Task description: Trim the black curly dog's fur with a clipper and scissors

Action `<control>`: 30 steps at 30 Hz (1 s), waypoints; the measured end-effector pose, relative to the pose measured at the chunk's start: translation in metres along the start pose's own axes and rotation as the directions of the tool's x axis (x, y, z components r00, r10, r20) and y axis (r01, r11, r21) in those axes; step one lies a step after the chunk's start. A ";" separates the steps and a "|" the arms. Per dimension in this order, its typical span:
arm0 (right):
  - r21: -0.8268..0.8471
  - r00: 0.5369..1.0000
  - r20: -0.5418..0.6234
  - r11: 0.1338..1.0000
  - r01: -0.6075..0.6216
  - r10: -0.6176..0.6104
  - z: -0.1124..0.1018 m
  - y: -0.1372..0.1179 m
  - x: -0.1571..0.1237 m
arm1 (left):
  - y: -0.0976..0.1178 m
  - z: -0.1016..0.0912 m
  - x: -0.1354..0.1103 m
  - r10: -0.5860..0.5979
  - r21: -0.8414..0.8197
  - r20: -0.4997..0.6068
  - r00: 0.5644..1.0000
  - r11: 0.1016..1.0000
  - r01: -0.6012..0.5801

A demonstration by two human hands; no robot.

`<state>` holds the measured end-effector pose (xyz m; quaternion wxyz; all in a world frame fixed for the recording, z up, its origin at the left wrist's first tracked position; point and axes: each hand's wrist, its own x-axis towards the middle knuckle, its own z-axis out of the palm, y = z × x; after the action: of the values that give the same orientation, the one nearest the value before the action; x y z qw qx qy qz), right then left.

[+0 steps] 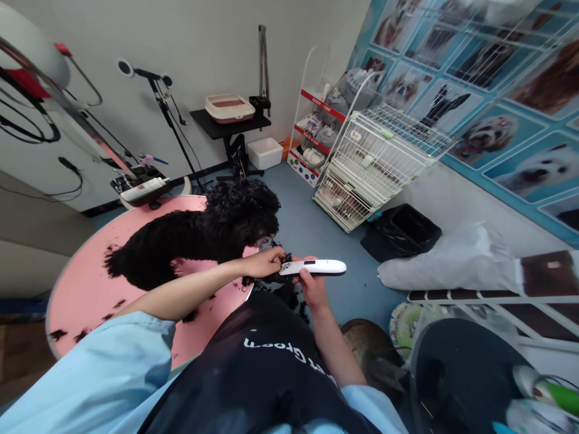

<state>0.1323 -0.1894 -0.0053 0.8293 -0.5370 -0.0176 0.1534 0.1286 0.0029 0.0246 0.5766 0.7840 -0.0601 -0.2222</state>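
A black curly dog [203,235] stands on a round pink table [85,283], its head toward the table's right edge. My left hand [265,262] is closed around the dog's front paw, which it holds out past the table edge. My right hand [310,283] grips a white electric clipper [314,267], whose blade end touches the paw by my left fingers. Clipped black fur hangs below the paw and lies scattered on the table.
A second clipper [145,190] lies on a tray at the table's far edge. White wire cages [380,163], a red shelf rack [316,129], a black side table [228,123] and a black bin bag [402,229] stand on the blue floor.
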 end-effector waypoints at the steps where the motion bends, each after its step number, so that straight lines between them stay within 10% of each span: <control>1: 0.049 0.999 -0.032 0.999 0.007 -0.006 0.000 0.001 0.000 | 0.001 0.000 0.000 -0.006 0.015 -0.033 0.999 1.000 0.007; 4: 0.149 0.992 -0.128 0.989 0.014 0.005 -0.005 0.000 -0.002 | 0.002 0.000 -0.004 -0.021 0.075 -0.118 0.993 0.997 0.030; 7: 0.004 0.973 0.130 0.981 -0.193 0.191 -0.008 -0.008 -0.006 | 0.006 0.001 -0.011 0.030 0.164 -0.184 0.982 0.986 0.000; 10: -0.366 0.793 0.458 0.898 -0.244 0.402 0.001 -0.016 -0.010 | 0.011 0.004 -0.014 0.094 0.269 -0.198 0.976 0.962 -0.038; 13: -0.568 0.737 0.538 0.822 -0.041 0.409 0.013 -0.016 -0.015 | 0.012 0.009 -0.019 0.116 0.285 -0.294 0.949 0.958 -0.029; 17: -0.594 0.773 0.540 0.801 0.072 0.331 0.007 -0.003 -0.026 | -0.012 0.008 -0.071 0.014 0.077 -0.681 0.732 0.996 0.052; 22: -0.544 0.803 0.561 0.820 0.176 0.200 -0.016 0.018 -0.037 | -0.091 0.007 -0.212 -0.457 -0.290 -0.675 0.579 0.886 0.361; 25: -0.562 0.804 0.578 0.783 0.267 0.140 -0.017 0.030 -0.042 | -0.124 0.030 -0.248 -0.473 -0.224 -0.730 0.493 0.847 0.482; 27: -0.600 0.789 0.603 0.720 0.349 0.120 -0.012 0.037 -0.048 | -0.125 0.055 -0.232 -0.415 -0.163 -0.726 0.548 0.879 0.449; 30: -0.618 0.735 0.675 0.596 0.513 0.068 -0.002 0.048 -0.058 | -0.097 0.093 -0.164 -0.360 -0.321 -0.567 0.741 0.925 0.204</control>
<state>0.0657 -0.1891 -0.0415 0.4700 -0.7453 -0.4334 0.1893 -0.0727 0.0107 -0.0414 0.6129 0.7381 0.2785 -0.0449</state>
